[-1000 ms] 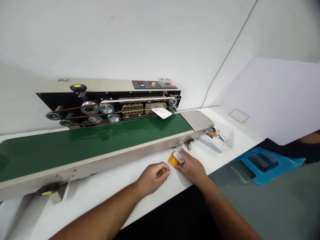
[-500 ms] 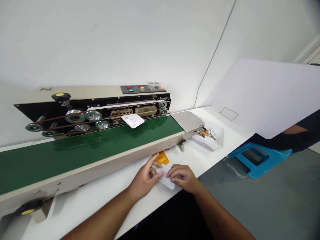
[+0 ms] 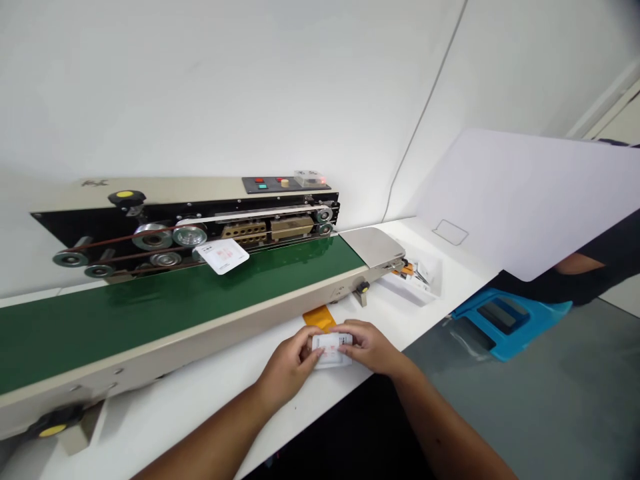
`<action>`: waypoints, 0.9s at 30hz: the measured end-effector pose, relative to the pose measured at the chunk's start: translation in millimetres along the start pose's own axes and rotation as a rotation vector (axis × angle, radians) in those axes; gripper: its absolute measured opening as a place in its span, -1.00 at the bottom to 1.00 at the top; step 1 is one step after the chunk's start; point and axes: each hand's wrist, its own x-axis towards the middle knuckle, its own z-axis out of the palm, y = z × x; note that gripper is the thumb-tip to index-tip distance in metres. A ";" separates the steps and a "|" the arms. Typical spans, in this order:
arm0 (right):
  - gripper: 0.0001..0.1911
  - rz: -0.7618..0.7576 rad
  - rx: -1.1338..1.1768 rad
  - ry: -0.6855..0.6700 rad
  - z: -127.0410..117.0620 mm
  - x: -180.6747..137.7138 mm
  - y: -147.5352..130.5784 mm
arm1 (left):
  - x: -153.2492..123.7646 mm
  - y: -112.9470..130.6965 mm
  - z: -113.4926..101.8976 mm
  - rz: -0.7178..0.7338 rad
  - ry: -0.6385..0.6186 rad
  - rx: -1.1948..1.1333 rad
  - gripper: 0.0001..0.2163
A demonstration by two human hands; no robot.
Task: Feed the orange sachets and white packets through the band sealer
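Note:
A small white printed sachet [image 3: 332,352] is pinched between both my hands, above the table in front of the sealing machine. My left hand [image 3: 290,360] grips its left end, thumb on the printed face. Closed on the right end is my right hand [image 3: 373,348]. Just behind my fingertips lies an orange packet [image 3: 320,319] on the table. Another white sachet [image 3: 223,256] hangs at the band sealer's rollers, its lower part over the green conveyor belt [image 3: 150,303].
The band sealer [image 3: 185,193] stands against the wall with exposed pulleys and belts. A white bin [image 3: 435,280] of packets sits beyond its right end. A pale panel [image 3: 520,193] rises at right. Behind it are a person's arm and a blue plastic object [image 3: 510,327].
The sachet at the sealer has travelled left along the rollers. In my hands, the other sachet has turned so its printed face shows, and both hands now hold its ends.

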 end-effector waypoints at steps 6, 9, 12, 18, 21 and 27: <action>-0.67 0.064 -0.148 -0.193 -30.0 16.0 -33.9 | -4.0 3.3 3.0 -0.027 -0.011 -0.267 -0.73; -0.74 0.103 -0.128 -0.151 -34.2 26.6 -39.0 | -4.1 1.9 3.4 -0.052 0.058 -0.390 -0.66; -0.77 0.129 -0.106 0.010 -30.8 33.7 -35.1 | -2.3 0.6 2.6 -0.068 0.115 -0.448 -0.64; -0.62 0.148 0.073 0.221 -12.6 31.2 -25.1 | 2.0 3.0 2.0 -0.091 0.107 -0.591 -0.67; -0.65 0.162 0.084 0.122 1.1 24.9 -28.3 | 1.4 2.9 3.1 -0.071 0.144 -0.602 -0.66; -0.78 0.131 0.127 0.338 -21.0 45.8 -39.9 | -4.6 0.4 5.5 0.031 0.066 -0.527 -0.76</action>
